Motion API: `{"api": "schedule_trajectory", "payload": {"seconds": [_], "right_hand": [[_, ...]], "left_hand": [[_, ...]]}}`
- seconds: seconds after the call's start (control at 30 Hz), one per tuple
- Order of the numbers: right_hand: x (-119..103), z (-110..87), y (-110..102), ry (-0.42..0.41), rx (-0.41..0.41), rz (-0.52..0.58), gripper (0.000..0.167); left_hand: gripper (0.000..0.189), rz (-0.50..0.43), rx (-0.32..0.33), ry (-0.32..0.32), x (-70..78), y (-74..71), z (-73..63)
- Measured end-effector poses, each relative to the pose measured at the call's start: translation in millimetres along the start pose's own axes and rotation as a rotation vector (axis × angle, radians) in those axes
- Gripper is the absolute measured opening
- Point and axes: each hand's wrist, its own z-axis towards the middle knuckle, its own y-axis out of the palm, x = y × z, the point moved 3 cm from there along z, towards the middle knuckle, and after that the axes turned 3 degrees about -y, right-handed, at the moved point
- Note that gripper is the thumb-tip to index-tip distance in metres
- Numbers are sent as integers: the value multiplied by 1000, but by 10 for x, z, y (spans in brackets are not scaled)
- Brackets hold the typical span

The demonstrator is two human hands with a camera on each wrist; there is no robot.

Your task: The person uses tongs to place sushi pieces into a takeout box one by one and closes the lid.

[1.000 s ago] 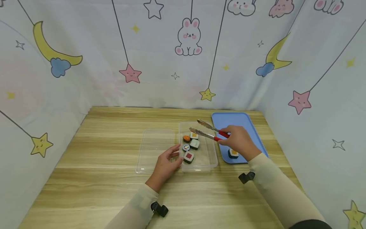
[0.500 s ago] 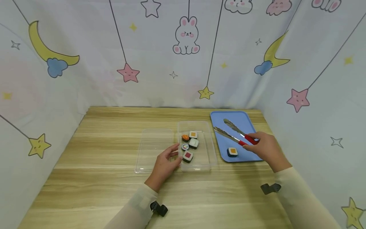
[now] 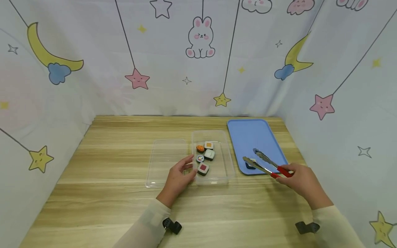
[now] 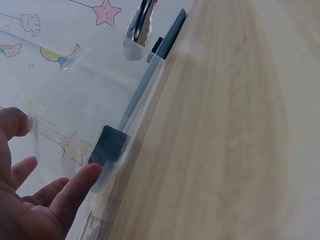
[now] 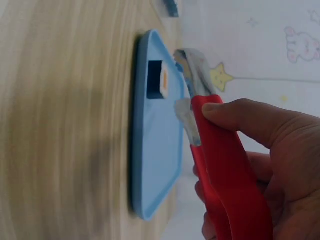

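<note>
My right hand (image 3: 302,181) grips red-handled metal tongs (image 5: 220,150), their arms spread apart. In the head view the tong tips overlap a sushi roll (image 3: 249,165) near the front of the blue tray (image 3: 252,132). The right wrist view shows this sushi roll (image 5: 155,80) with its orange centre, apart from the tongs. My left hand (image 3: 179,177) rests with loosely bent fingers at the left wall of a clear plastic container (image 3: 221,162). Several sushi pieces stand along the container's left side, among them a red-centred roll (image 3: 203,168) and an orange-topped piece (image 3: 200,148).
A clear flat lid (image 3: 165,155) lies left of the container, partly behind my left hand. The blue tray stands close to the container's right side. White printed fabric (image 3: 167,96) encloses the wooden table (image 3: 118,162) at the back and sides.
My right hand has carried the spread tongs from above the container to the right and nearer, over the tray's front. The left hand stays at the container; the view has shifted slightly.
</note>
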Motion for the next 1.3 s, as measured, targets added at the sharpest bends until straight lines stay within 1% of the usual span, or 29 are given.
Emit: {"api": "schedule_trajectory", "payload": {"seconds": [0.33,0.47,0.63,0.83,1.0,1.3], "right_hand": [[53,-81,95,5,-3,-52,62],[47,-111,115,6,12,-55,57],[29,-135,126,-20,48,-35,53],[41,-133,117,-30,57,-50,54],[45,-117,96,-29,57,-33,55],[3,-100,21,-77,89,-41,51]], "left_hand": [[57,5,0,16,-7,-3,7],[57,11,4,22,-14,1,12],[57,15,12,22,4,-2,7],[57,0,10,10,-5,0,8],[57,-2,7,7,-13,-2,11],[57,-3,4,10,16,-3,-4]]}}
